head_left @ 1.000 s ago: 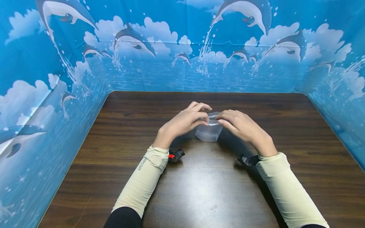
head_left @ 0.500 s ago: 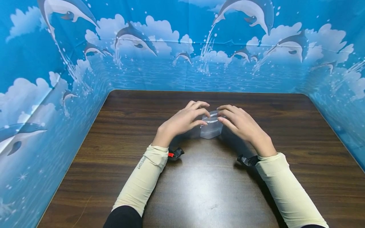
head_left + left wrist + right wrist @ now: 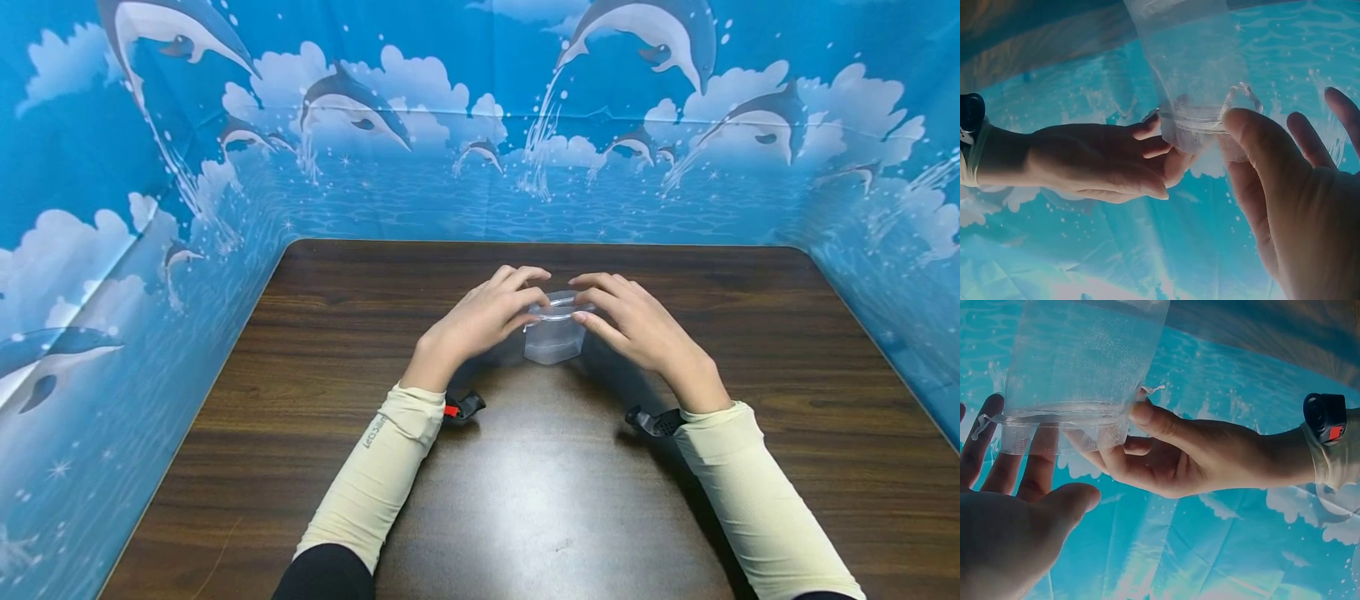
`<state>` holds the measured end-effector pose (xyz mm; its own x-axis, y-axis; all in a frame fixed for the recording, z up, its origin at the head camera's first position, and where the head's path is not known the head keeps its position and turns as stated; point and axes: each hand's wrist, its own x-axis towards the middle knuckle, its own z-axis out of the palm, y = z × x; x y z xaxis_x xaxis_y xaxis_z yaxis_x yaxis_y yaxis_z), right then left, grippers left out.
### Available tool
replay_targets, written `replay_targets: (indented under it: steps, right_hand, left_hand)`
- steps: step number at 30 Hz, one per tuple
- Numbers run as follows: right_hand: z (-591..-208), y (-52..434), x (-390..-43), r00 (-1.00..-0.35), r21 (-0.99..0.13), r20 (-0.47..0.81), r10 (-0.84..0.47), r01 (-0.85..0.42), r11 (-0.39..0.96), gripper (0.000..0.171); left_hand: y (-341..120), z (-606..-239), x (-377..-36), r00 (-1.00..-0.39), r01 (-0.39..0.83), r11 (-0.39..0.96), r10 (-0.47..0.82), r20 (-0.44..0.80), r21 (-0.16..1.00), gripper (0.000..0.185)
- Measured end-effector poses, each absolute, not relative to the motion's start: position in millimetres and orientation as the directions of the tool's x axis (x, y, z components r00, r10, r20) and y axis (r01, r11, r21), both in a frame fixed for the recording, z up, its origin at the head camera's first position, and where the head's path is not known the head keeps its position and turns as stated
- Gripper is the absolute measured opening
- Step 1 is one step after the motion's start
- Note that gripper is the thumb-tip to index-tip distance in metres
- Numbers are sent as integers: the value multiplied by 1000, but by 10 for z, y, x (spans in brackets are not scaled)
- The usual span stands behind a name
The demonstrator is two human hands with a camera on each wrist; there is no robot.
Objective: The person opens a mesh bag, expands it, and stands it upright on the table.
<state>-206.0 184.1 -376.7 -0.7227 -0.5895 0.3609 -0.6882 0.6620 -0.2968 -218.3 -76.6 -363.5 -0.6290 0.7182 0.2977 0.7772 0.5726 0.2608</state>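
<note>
While both hands meet at centre frame over the dark wooden table [image 3: 315,400], I see the left hand [image 3: 480,321] and the right hand [image 3: 637,329] pinching the top band of a small sheer drawstring pouch [image 3: 553,337], thumb against curled fingertips on each side. From the wrist views the pouch [image 3: 1192,75] hangs by that gathered rim, the left thumb [image 3: 1254,140] pressed on it while the other left fingers spread loose. My worry: such flimsy mesh could slip out of one pinch, or the thin cord [image 3: 980,424] at the left edge could snag a fingertip and bunch the mouth crooked.
</note>
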Motion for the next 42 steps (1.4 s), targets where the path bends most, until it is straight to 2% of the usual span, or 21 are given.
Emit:
replay_targets:
  steps: [6,15,23,37,42]
  right_hand:
    - [-3746,1843,-2061,-730,-298,362,-580,-680,669,36]
    - [-3754,1869,-2091,-720,-300,387,-575,-688,660,34]
    - [-3751,1868,-2107,-728,-304,393,-563,-680,667,39]
    - [-3772,1864,-2105,-761,-324,349,-547,-646,691,43]
    - [-3823,1864,-2120,-733,-320,349,-584,-679,660,40]
  left_hand:
    - [-782,-3615,-2178,-637,770,572,710,300,281,29]
    - [-787,-3597,-2168,-691,713,592,685,231,375,41]
    - [-803,-3595,-2179,-700,707,596,666,258,381,49]
    - [-782,-3645,-2191,-730,673,623,648,219,399,48]
    - [-716,-3758,-2239,-728,673,627,655,203,393,41]
